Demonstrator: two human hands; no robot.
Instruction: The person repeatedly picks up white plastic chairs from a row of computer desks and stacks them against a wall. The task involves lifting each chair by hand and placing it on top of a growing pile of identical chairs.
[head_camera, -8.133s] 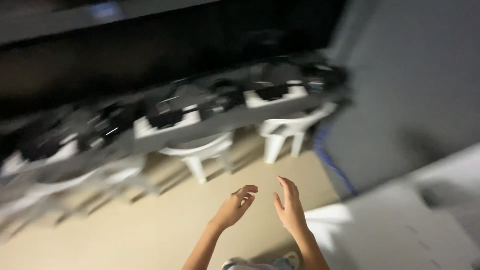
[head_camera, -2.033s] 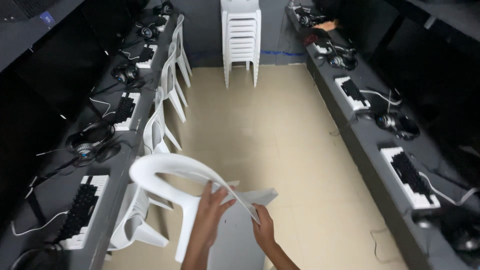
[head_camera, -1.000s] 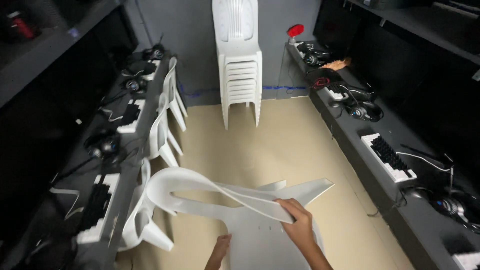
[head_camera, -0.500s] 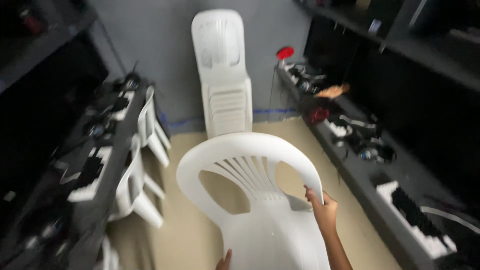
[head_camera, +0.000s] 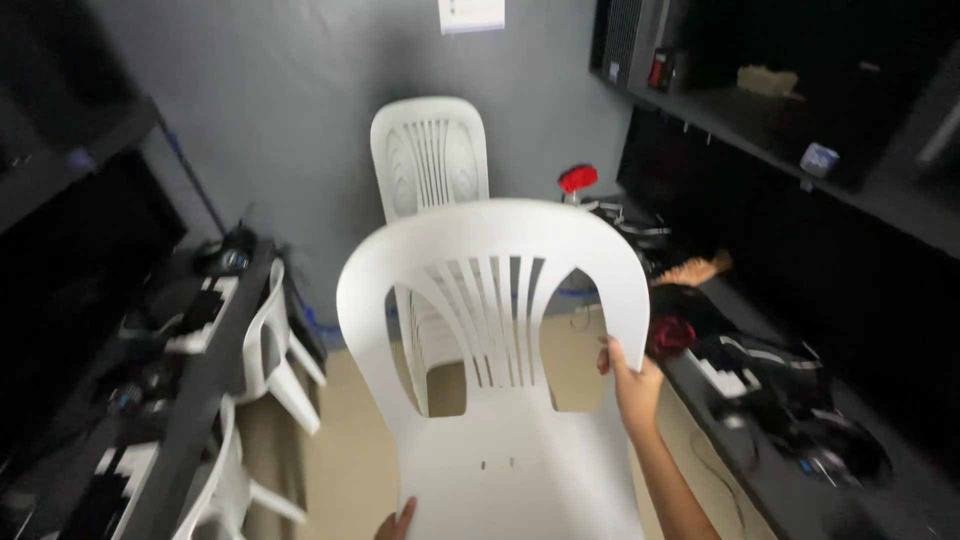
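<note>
i hold the white plastic slatted-back chair (head_camera: 500, 330) lifted, right hand (head_camera: 632, 385) fingers wrapped on its back edge, left hand (head_camera: 397, 522) fingers hidden; the white chair stack (head_camera: 430, 155) stands ahead, stacking not done.

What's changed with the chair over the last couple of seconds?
The chair has swung from lying sideways to upright, backrest facing the camera, and come nearer the stack. The right hand now grips the backrest's edge; the left hand stays at the seat's edge.
</note>
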